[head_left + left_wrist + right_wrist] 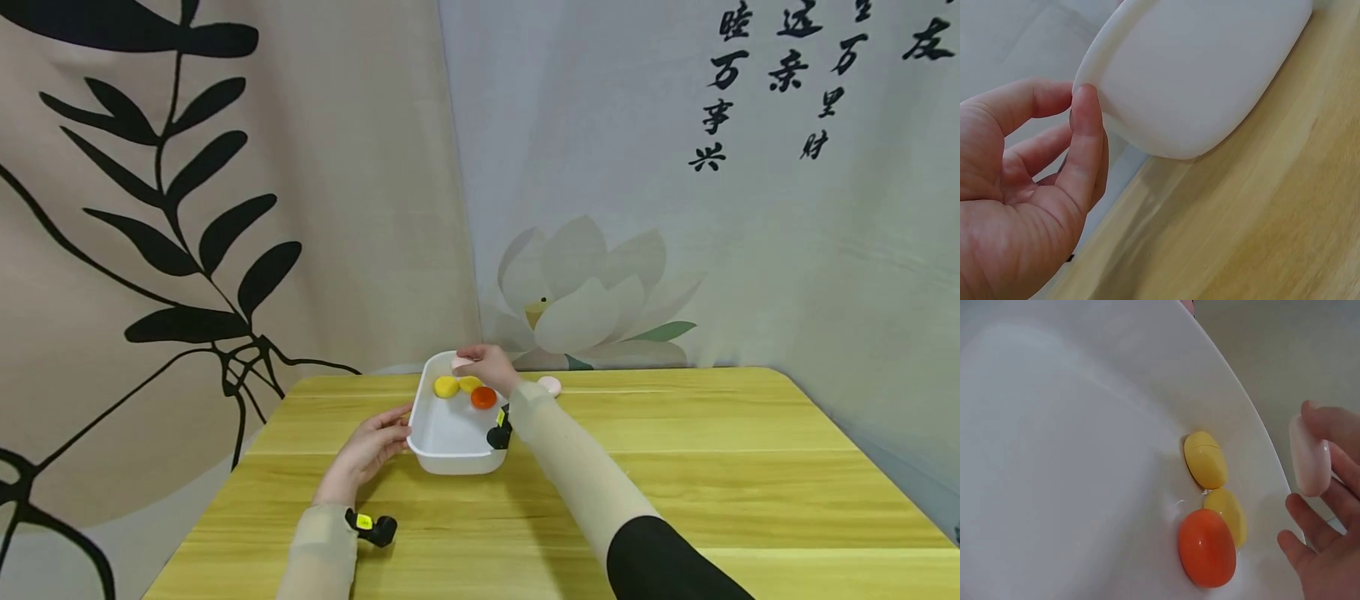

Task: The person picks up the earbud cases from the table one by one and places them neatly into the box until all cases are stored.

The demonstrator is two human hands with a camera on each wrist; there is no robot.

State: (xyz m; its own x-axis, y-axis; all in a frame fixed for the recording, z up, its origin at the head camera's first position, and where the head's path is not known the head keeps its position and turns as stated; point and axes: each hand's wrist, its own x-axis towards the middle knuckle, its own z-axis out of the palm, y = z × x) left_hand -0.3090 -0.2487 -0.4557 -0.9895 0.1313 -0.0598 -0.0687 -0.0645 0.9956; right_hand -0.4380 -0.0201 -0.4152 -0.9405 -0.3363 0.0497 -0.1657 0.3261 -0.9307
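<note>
Nearest are the person's 2 forearms above the wooden table (712, 475), each wearing 1 black wrist camera (384, 531). The left hand (375, 446) has its fingers bent and pinches the left rim of 1 white basin (453, 429) on the table. Inside, toward the far end, lie 1 orange piece (483, 397) and 2 yellow pieces (446, 387), close together. The right arm hides a part of the basin's right rim; the right hand (491, 367), over the far end, pinches 1 pink piece (1310, 459). The 2nd pink piece (550, 386) rests beyond the right wrist. Behind hangs printed cloth (375, 208).
</note>
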